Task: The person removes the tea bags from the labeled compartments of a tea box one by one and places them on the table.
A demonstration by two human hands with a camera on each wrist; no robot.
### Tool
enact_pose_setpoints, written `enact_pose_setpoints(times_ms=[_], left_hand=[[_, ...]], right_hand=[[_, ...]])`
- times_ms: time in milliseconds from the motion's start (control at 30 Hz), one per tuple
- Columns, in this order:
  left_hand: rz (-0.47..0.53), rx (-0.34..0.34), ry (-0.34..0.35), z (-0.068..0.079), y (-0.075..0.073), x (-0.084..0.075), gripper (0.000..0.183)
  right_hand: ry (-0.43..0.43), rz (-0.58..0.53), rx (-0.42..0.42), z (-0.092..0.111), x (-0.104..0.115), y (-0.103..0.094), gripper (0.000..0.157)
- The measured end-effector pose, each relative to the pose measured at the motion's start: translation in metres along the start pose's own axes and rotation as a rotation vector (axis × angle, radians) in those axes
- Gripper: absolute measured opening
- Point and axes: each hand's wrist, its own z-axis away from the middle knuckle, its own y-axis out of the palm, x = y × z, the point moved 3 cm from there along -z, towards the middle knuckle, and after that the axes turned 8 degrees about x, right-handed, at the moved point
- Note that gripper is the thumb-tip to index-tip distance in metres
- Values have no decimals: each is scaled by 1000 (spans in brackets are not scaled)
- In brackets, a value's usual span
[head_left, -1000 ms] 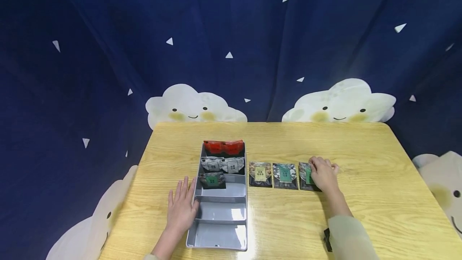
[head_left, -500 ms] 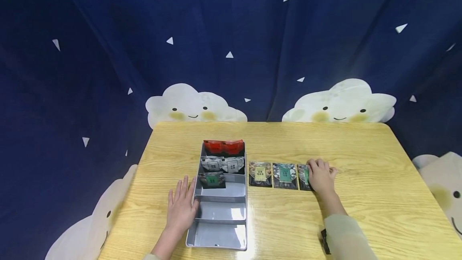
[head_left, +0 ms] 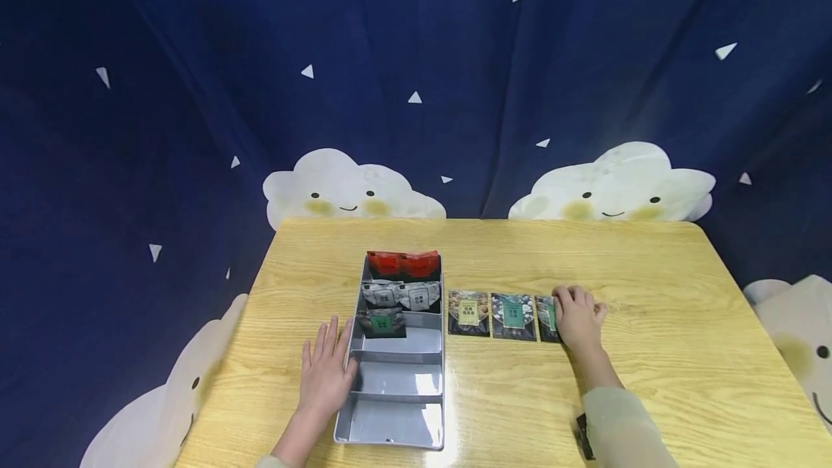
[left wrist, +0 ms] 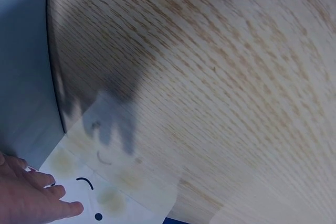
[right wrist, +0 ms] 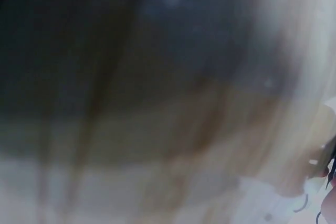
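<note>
My left hand [head_left: 327, 374] lies beside a grey compartment tray [head_left: 390, 446], fingers straight, thumb against its left wall. In the left wrist view, the left fingers [left wrist: 44, 195] are next to the tray's side wall [left wrist: 26, 66]. My right hand [head_left: 580, 318] pinches the right part of a dark tea sachet with a green label [head_left: 548, 318], and covers much of it. To its left lie a sachet with a teal label [head_left: 514, 315] and one with a yellow label [head_left: 469, 313]. The right wrist view is mostly blurred; a dark sachet edge [right wrist: 333, 156] shows at its right.
Inside the tray stand red sachets [head_left: 403, 264] at the back, then silver-grey sachets [head_left: 418, 297], then one green-labelled sachet [head_left: 382, 323]. A small black object [head_left: 583, 435] is at the right sleeve. Behind the wooden table [head_left: 650, 258] hangs a dark blue curtain [head_left: 416, 35].
The right hand has moved slightly left, and the green-labelled sachet under it has slid a little left towards the teal-labelled one. The left hand and tray stay in place.
</note>
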Motion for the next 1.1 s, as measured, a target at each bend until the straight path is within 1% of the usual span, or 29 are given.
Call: enact_pose_setpoints(times_ms=[67, 167, 300, 400, 500, 600, 700, 800, 933, 1100], left_hand=[[-2, 4, 0, 1, 0, 0, 61], [-2, 16, 0, 0, 0, 0, 61], [-3, 21, -2, -1, 0, 0, 61], [-7, 17, -1, -1, 0, 0, 61], [-11, 12, 2, -1, 0, 0, 61], [-8, 9, 6, 0, 0, 0, 60], [-7, 13, 5, 0, 0, 1, 60], [-17, 11, 8, 0, -1, 1, 61], [-40, 5, 21, 0, -3, -1, 61], [-70, 18, 19, 0, -3, -1, 61]], right_hand=[[6, -6, 2, 0, 1, -1, 17], [9, -27, -26, 0, 6, -5, 20], [-30, -76, -98, 0, 25, -16, 22], [-103, -110, -155, -2, 48, -24, 24], [-194, -126, -208, -3, 75, -30, 24], [-280, -123, -237, -4, 103, -33, 24], [-357, -112, -240, -3, 132, -32, 25], [-418, -97, -223, 1, 161, -28, 27], [-498, -63, -210, 6, 194, -18, 30], [-594, -19, -189, 17, 229, -1, 31]])
